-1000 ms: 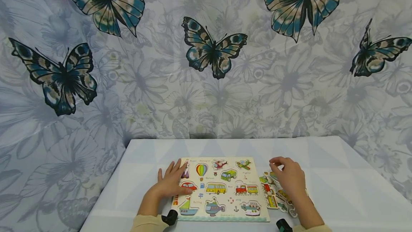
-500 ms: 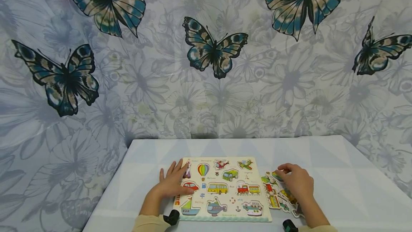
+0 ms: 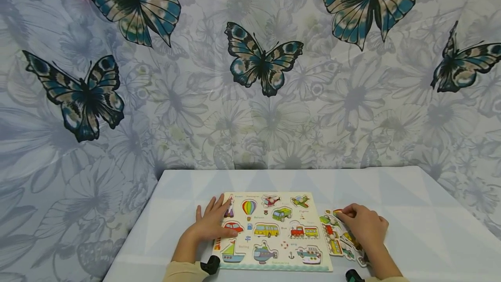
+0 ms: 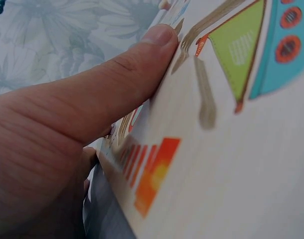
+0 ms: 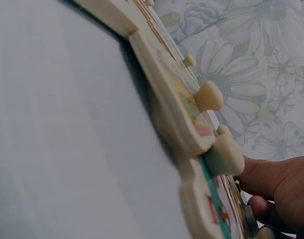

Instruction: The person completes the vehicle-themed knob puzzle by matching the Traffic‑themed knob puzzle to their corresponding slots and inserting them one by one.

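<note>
A cream puzzle board printed with vehicles lies flat on the table. My left hand rests on its left edge, fingers spread and thumb laid over the surface near the red car picture. In the left wrist view, the thumb lies beside the sailboat picture. Just right of the board is a heap of knobbed wooden puzzle pieces. My right hand pinches a colourful puzzle piece at the heap's far side with thumb and forefinger. The right wrist view shows pale round knobs on neighbouring pieces, partly hiding the fingertips.
A white table stands against a wall covering with flowers and large butterflies. Black wrist devices sit at the left sleeve and right sleeve. Some pieces in the heap overlap under my right hand.
My right hand has come down from above the heap onto the puzzle pieces, and its thumb and forefinger have closed on one. The left hand stays on the board; the head view shifts slightly.
</note>
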Demonstrator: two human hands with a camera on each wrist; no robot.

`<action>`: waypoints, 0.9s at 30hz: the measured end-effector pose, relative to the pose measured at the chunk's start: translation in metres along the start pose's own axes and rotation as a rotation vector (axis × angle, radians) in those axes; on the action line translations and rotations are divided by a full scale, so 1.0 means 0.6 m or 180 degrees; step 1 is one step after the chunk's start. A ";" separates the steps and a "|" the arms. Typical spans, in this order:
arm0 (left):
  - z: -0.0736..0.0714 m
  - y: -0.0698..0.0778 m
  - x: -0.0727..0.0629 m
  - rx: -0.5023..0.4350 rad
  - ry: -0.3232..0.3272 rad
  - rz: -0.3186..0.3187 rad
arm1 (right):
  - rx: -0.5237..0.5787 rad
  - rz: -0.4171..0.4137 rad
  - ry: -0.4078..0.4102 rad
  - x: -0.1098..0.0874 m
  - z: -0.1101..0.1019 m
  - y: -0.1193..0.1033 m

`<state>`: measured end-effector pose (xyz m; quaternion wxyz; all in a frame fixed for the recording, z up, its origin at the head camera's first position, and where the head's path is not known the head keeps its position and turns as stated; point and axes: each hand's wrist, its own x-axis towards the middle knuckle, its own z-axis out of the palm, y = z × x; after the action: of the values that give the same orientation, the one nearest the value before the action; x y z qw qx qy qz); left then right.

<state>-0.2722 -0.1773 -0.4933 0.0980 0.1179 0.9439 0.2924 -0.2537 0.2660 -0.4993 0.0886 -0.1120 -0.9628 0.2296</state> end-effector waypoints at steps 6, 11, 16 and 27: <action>0.004 -0.001 0.002 -0.0005 0.0033 0.0004 | 0.0042 0.0021 0.0025 -0.001 0.002 0.002; 0.004 -0.001 0.001 -0.0002 0.0043 -0.0009 | 0.0031 0.0013 0.0027 -0.001 0.001 0.000; 0.004 0.000 0.004 -0.0011 0.0026 -0.0040 | 0.0018 0.0027 0.0044 0.002 0.001 -0.002; 0.003 0.001 0.005 -0.0007 -0.0001 -0.0071 | 0.0003 0.0011 0.0068 0.005 0.005 -0.001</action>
<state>-0.2746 -0.1749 -0.4948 0.1015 0.1074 0.9448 0.2924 -0.2571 0.2648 -0.5012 0.0985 -0.1160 -0.9615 0.2289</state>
